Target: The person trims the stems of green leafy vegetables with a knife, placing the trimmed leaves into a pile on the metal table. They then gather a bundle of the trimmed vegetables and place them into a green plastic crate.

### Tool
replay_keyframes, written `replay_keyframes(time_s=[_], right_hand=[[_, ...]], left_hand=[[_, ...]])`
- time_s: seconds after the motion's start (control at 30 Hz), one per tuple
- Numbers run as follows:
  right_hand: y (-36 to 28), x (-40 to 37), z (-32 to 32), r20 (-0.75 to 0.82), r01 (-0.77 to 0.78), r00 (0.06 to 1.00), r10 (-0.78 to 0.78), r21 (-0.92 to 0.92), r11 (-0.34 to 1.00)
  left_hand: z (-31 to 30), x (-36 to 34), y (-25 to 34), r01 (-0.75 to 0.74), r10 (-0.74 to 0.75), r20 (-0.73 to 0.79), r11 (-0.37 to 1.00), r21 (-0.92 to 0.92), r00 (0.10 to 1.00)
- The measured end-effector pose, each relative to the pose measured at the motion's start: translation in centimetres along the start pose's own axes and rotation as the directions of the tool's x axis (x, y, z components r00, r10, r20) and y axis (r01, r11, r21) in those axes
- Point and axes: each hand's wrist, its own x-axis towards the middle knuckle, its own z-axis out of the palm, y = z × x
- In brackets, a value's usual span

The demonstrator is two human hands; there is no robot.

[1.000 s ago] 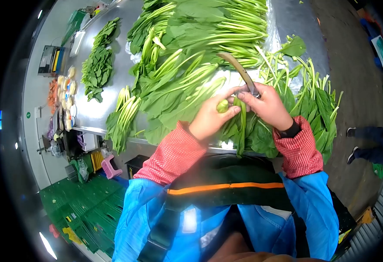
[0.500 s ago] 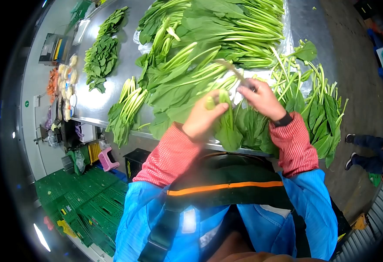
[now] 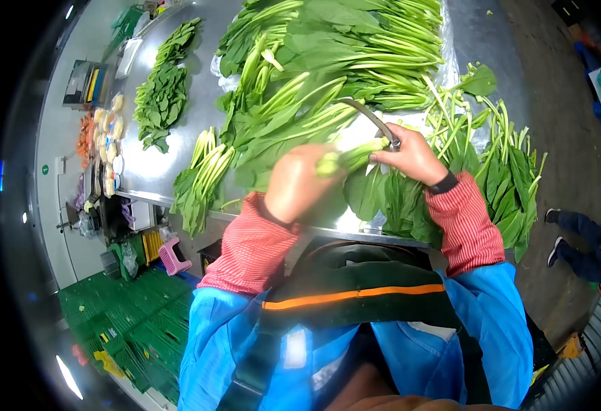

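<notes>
Right hand [image 3: 415, 157]: holding curved knife [image 3: 369, 114].
Left hand [image 3: 295, 181]: blurred, seemingly closed around green stalks [image 3: 328, 164].
Handling: best with fingers clear of knife.

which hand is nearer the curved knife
Right: the right hand grips the curved knife by its handle; the left hand is apart from it, to its left.

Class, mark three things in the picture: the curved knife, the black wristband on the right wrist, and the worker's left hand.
Curved knife [image 3: 372, 116]: head view, middle of the blade.
Black wristband [image 3: 443, 183]: head view, middle of the visible band.
Left hand [image 3: 299, 179]: head view, blurred back of the hand.
</notes>
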Motion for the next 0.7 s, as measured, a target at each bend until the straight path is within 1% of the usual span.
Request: replay_keyframes(time_s=[0.03, 0.07, 0.13, 0.17, 0.2, 0.27, 0.3, 0.33, 0.37, 0.4, 0.43, 0.47, 0.53, 0.57, 0.6, 0.67, 0.7], right_hand=[[-2.3, -0.8, -0.2, -0.01, -0.011, 1.0, 0.011, -0.013, 1.0], [-3.6, -1.5, -0.4, -0.021, -0.025, 1.0, 0.024, -0.026, 0.999], [-3.7, -2.3, -0.6, -0.085, 0.009, 0.996, -0.012, -0.026, 1.0], [-3.7, -2.7, -0.8, -0.117, 0.028, 0.993, -0.031, -0.028, 0.999], [-3.8, -3.1, -1.2, -0.204, 0.124, 0.966, -0.158, -0.169, 0.978], [-4.2, -4.2, -1.8, -0.315, 0.252, 0.851, -0.419, -0.455, 0.854], [-5.0, -5.1, -2.0, -0.3, 0.222, 0.839, -0.454, -0.572, 0.789], [-5.4, -5.7, -2.1, -0.276, 0.209, 0.83, -0.485, -0.651, 0.729], [-5.7, -6.1, -2.2, -0.249, 0.194, 0.822, -0.512, -0.724, 0.662], [-5.7, -6.5, -2.3, -0.217, 0.176, 0.815, -0.537, -0.79, 0.587], [-5.5, -6.5, -2.4, -0.221, 0.158, 0.816, -0.534, -0.803, 0.574], [-4.6, -6.5, -2.8, -0.241, 0.146, 0.822, -0.516, -0.786, 0.601], [-1.2, -6.4, -4.0, -0.272, 0.128, 0.835, -0.479, -0.749, 0.65], [1.7, -6.4, -4.7, -0.354, -0.03, 0.866, -0.352, -0.741, 0.671], [1.6, -6.8, -5.1, -0.414, -0.051, 0.859, -0.301, -0.655, 0.754], [1.3, -7.1, -6.0, -0.502, -0.077, 0.844, -0.189, -0.462, 0.884], [0.0, -7.2, -5.6, -0.46, 0.016, 0.869, -0.183, -0.343, 0.939]], left_hand=[[0.7, 0.6, 0.7, -0.094, 0.095, -0.049, 0.995, 0.025, 0.994], [1.2, 1.2, 1.5, -0.108, 0.107, -0.067, 0.994, -0.01, 0.992], [2.0, 2.3, 2.6, -0.106, 0.105, -0.016, 0.993, -0.053, 0.994], [2.2, 2.7, 2.7, -0.078, 0.078, -0.008, 0.987, -0.138, 0.997], [2.6, 3.0, 2.7, -0.051, 0.053, 0.004, 0.974, -0.221, 0.999], [3.0, 3.5, 2.9, 0.031, -0.006, 0.063, 0.914, -0.405, 0.998], [3.0, 3.5, 3.0, 0.092, -0.04, 0.113, 0.86, -0.501, 0.993], [3.0, 3.6, 3.3, 0.156, -0.068, 0.169, 0.794, -0.587, 0.983], [2.7, 3.7, 3.7, 0.201, -0.061, 0.239, 0.757, -0.621, 0.969], [2.6, 3.8, 4.0, 0.225, -0.064, 0.271, 0.75, -0.622, 0.96], [2.5, 3.9, 4.3, 0.249, -0.066, 0.302, 0.742, -0.622, 0.951], [2.5, 4.0, 4.6, 0.272, -0.067, 0.332, 0.735, -0.622, 0.941], [2.8, 3.9, 4.9, 0.292, -0.098, 0.317, 0.7, -0.651, 0.943], [3.0, 3.6, 4.8, 0.307, -0.121, 0.309, 0.676, -0.67, 0.943], [3.0, 3.6, 4.7, 0.319, -0.144, 0.3, 0.65, -0.69, 0.943], [3.1, 4.3, 4.9, 0.333, -0.14, 0.323, 0.652, -0.681, 0.936], [3.2, 4.0, 5.0, 0.356, -0.146, 0.35, 0.651, -0.67, 0.925]])
